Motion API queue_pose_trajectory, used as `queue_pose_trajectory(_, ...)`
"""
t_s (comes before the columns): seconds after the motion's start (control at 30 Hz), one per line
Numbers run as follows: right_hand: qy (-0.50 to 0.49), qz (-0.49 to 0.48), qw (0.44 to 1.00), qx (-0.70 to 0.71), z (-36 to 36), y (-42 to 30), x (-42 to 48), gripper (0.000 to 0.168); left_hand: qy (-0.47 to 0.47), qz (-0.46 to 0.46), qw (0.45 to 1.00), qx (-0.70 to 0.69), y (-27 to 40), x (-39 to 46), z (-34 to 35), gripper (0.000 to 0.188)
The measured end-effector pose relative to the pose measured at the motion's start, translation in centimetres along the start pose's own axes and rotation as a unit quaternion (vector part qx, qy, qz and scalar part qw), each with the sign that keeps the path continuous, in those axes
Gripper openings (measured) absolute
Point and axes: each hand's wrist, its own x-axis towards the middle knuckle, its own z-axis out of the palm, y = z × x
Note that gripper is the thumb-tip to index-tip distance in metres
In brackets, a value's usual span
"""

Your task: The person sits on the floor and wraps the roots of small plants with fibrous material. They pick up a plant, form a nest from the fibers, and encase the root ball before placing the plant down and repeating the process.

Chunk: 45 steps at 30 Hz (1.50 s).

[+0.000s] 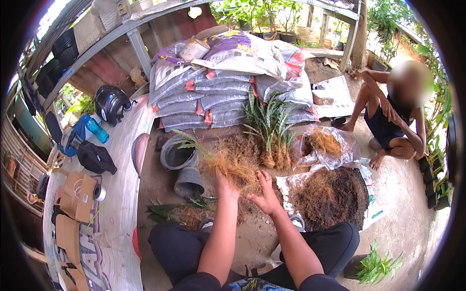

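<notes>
My left hand [226, 184] holds a loose clump of brown coir fibre [236, 171] around the base of a green leafy cutting [189, 142], whose leaves point to the upper left. My right hand [267, 192] is at the clump's right side with fingers and thumb spread; its fingertips are by the strands. Beyond the hands, several upright plants [269, 127] stand with coir-wrapped bases. A dark plastic pot [188, 183] lies tipped on the ground in front of a grey bucket [178, 152]. More cut leafy stems [164, 212] lie left of my forearms.
At right, a heap of coir and dark soil [327, 198] lies on an opened sack; behind it sits a clear plastic bag of coir [324, 143]. Stacked pellet sacks [225, 83] rise behind. A person [393, 112] squats at right. A helmet [111, 103] and cardboard boxes [76, 196] are left.
</notes>
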Motion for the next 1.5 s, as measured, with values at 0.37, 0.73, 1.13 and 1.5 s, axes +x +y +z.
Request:
queue_pose_trajectory(0.37,0.03,-0.07,0.993,-0.091,0.3,0.6,1.2,0.1,-0.05,0.027,0.993,0.108,-3.1,-2.1,2.0,0.025)
queue_pose_trajectory(0.73,0.162,-0.022,0.98,0.115,0.3,-0.8,1.0,0.072,-0.169,0.01,0.965,0.2,-5.8,-2.8,0.9,0.033)
queue_pose_trajectory(1.13,0.16,0.116,0.937,0.29,0.0,-1.6,0.6,0.051,-0.227,0.092,0.824,0.511,-3.7,-3.9,1.6,0.057)
queue_pose_trajectory(1.5,0.163,0.012,0.961,0.224,-0.6,-3.7,0.7,0.047,-0.228,0.029,0.918,0.324,-3.4,-4.7,2.3,0.052)
